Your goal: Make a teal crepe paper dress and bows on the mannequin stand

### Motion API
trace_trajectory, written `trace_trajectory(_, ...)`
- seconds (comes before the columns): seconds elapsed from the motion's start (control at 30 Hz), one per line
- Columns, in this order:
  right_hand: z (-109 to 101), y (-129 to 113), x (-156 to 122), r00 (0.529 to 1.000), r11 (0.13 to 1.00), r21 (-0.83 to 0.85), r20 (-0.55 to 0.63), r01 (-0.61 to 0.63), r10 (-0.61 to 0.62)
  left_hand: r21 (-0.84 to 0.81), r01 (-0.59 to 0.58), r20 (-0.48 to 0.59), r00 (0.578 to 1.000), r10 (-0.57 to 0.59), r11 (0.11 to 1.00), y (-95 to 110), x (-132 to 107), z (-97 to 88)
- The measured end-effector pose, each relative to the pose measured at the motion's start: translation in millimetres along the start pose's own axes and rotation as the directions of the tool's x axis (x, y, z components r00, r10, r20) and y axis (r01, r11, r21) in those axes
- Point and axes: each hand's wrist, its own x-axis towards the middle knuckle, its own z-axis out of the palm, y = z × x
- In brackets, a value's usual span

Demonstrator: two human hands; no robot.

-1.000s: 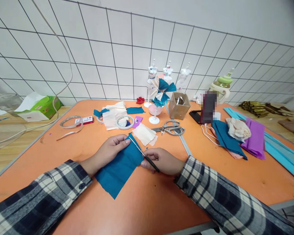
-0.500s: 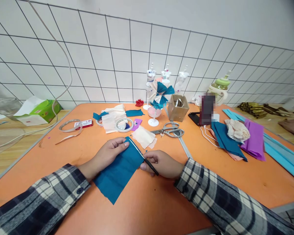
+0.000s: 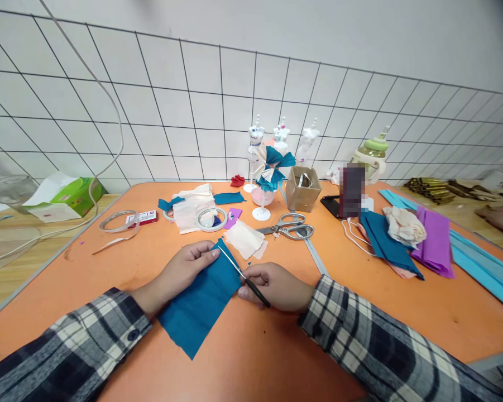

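Observation:
My left hand point(image 3: 190, 262) pinches the upper corner of a sheet of teal crepe paper point(image 3: 196, 307) between thumb and fingers. The sheet hangs down over the table front. In my right hand point(image 3: 272, 285), a slim tool with a black handle and a thin metal shaft point(image 3: 255, 290) is gripped. Its shaft lies along the upper right edge of the paper, the tip near my left fingertips. Its exact kind I cannot make out. Just beyond the hands lie cream paper pieces point(image 3: 245, 239) and large silver scissors point(image 3: 291, 226).
On the orange table point(image 3: 310, 346) are a tape roll point(image 3: 224, 223), a red box point(image 3: 144, 219), a paper-dressed miniature mannequin point(image 3: 262, 214) and a cardboard box point(image 3: 303, 192). Folded coloured papers point(image 3: 435, 245) lie at the right beside a phone stand point(image 3: 333, 205). A bottle point(image 3: 370, 156) stands behind.
The whole view has shifted slightly. Both hands keep their grips, and the metal shaft has moved a little relative to the paper's upper edge.

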Motion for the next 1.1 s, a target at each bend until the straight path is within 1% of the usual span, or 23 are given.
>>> trace_trajectory(0.13,1.0,-0.1,-0.5,1.0,1.0,-0.03,-0.01,-0.01,0.009,-0.003,0.006,-0.004,1.0,-0.006,1.0,-0.7,0.4,0.1)
trace_trajectory(0.33,1.1,4.6,0.6,1.0,0.998,-0.059,-0.025,0.002,-0.003,0.009,0.027,0.034,0.999,-0.028,1.0,-0.8,-0.3,-1.1)
trace_trajectory(0.53,1.1,-0.6,-1.0,1.0,0.997,-0.081,-0.025,0.013,-0.015,0.016,0.03,0.003,1.0,-0.03,0.999,-0.8,0.6,-0.4)
trace_trajectory(0.73,0.7,2.2,-0.8,1.0,0.995,-0.097,-0.027,0.009,-0.012,0.027,0.067,0.005,0.998,-0.067,0.997,-2.6,-0.1,-0.3)
trace_trajectory(0.93,0.1,1.5,-0.3,1.0,0.997,-0.076,-0.014,0.006,-0.007,0.071,0.029,0.014,0.999,-0.03,0.997,-3.2,-0.3,-0.6)
trace_trajectory(1.1,0.3,1.4,-0.2,1.0,0.996,-0.09,-0.021,0.012,-0.014,0.07,0.046,0.015,0.999,-0.047,0.996,-2.5,0.0,0.0)
